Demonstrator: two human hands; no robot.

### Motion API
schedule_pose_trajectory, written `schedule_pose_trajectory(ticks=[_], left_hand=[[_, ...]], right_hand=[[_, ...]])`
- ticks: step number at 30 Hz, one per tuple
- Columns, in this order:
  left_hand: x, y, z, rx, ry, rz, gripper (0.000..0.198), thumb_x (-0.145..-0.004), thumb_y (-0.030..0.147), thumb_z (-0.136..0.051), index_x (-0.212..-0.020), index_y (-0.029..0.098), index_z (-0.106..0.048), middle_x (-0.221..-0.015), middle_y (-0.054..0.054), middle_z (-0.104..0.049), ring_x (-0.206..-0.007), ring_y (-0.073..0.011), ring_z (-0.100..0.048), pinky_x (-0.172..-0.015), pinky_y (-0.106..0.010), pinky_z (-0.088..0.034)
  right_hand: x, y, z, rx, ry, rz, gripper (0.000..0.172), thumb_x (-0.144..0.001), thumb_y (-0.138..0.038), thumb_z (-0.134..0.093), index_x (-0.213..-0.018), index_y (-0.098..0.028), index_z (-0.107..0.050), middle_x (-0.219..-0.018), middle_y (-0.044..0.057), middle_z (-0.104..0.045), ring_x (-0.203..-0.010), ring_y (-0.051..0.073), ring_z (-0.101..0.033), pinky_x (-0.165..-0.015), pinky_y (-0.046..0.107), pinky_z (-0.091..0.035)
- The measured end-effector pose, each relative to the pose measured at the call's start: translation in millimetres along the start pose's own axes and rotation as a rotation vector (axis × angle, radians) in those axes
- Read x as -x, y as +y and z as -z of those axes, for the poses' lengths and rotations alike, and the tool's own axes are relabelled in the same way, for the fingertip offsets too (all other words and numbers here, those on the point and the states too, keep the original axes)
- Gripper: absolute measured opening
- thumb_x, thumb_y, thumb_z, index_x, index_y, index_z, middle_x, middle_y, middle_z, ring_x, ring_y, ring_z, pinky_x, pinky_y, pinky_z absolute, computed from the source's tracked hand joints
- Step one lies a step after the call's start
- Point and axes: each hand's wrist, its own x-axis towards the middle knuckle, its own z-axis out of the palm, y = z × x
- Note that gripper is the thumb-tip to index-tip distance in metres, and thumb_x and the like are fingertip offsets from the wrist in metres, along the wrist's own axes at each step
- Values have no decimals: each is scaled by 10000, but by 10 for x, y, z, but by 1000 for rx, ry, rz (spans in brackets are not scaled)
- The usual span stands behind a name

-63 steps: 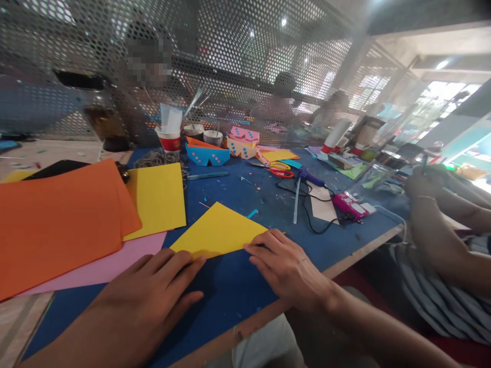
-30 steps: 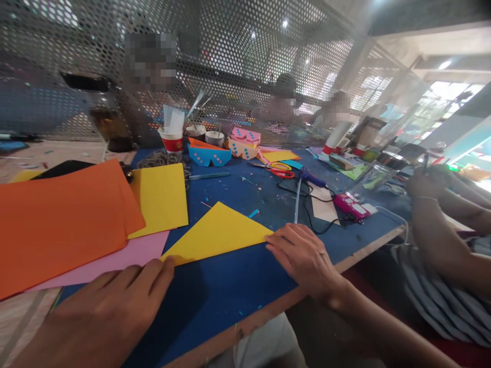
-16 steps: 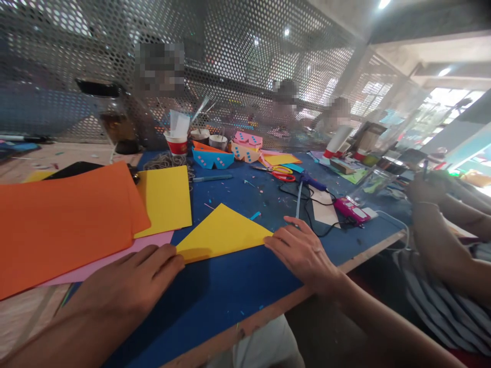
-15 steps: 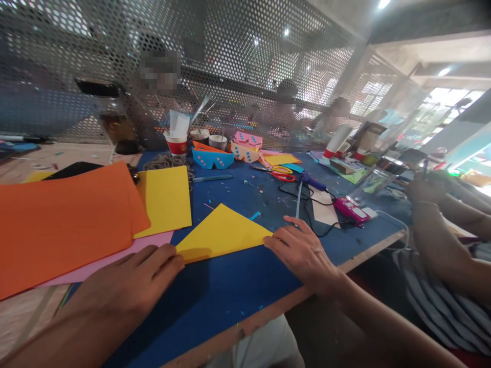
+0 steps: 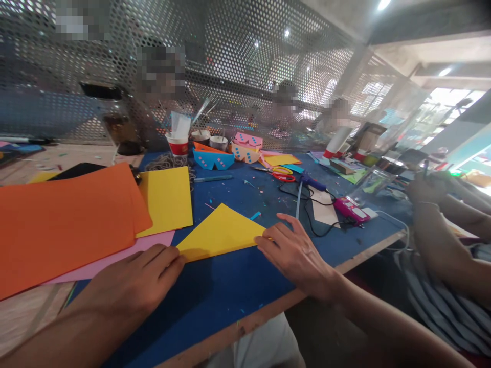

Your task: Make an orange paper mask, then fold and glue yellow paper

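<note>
A yellow sheet of paper (image 5: pixel 222 232), folded into a triangle, lies on the blue table mat with its long edge towards me. My left hand (image 5: pixel 149 278) has its fingers closed on the triangle's left corner. At the right end of the folded edge, my right hand (image 5: pixel 293 253) grips the paper between thumb and fingers, its index finger raised. Both hands hide the corners they hold. Close by my left hand are orange sheets (image 5: pixel 65 225), a yellow sheet (image 5: pixel 166 202) and a pink sheet (image 5: pixel 111 260) underneath.
Behind the triangle are scissors (image 5: pixel 283 176), a blue pen (image 5: pixel 213 179), a glue gun (image 5: pixel 314 182) with black cable, and a magenta power strip (image 5: pixel 351 211). Paper glasses (image 5: pixel 213 158), cups (image 5: pixel 178 144) and a jar (image 5: pixel 118 128) line a perforated screen. A co-worker's arm (image 5: pixel 441 240) is at right.
My right hand has slid a little to the left along the folded edge. My left hand stays at the left corner, and the paper has hardly moved.
</note>
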Motion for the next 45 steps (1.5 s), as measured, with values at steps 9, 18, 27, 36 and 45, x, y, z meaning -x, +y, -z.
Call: schedule_pose_trajectory(ticks=[9,18,27,36,45], left_hand=[[-78,15,46,-35,36,-17,351,-1003,136,-419,-1048,205,-760,-954,-118,-752,-861,-272,-693,-698,-399,-586],[-85,-26,-59,33,75,-20,319,-1015,193,-426,-1029,203,-744,-986,-94,-751,-858,-248,-679,-709,-390,-561],[-104,-31,23,26,104,-128,387,-1029,166,-349,-1093,201,-729,-1004,-77,-774,-901,-254,-692,-762,-385,-573],[-259,1,23,213,189,105,527,-1095,387,-290,-920,238,-764,-907,-43,-806,-907,-261,-743,-805,-409,-582],[-254,-38,-1,453,-27,455,586,-990,702,-355,-937,290,-768,-934,-40,-806,-918,-288,-744,-756,-395,-586]], right_hand=[[-206,-55,-74,-28,37,123,224,-1031,-93,-506,-1148,-200,-666,-1019,41,-688,-955,196,-603,-1132,476,-375],[-216,-51,-120,-126,23,151,232,-1053,-98,-469,-1143,-181,-666,-1002,47,-681,-969,194,-600,-1038,419,-415],[-167,-8,-152,-299,5,119,176,-1070,-158,-491,-1106,-178,-663,-1012,52,-694,-972,192,-613,-931,367,-441],[-218,13,-209,-499,-31,-44,199,-1079,-283,-510,-1014,-186,-671,-993,49,-697,-950,176,-631,-855,307,-489],[-187,113,-208,-600,-54,-182,124,-1007,-298,-657,-949,-189,-667,-912,22,-685,-873,162,-629,-803,282,-456]])
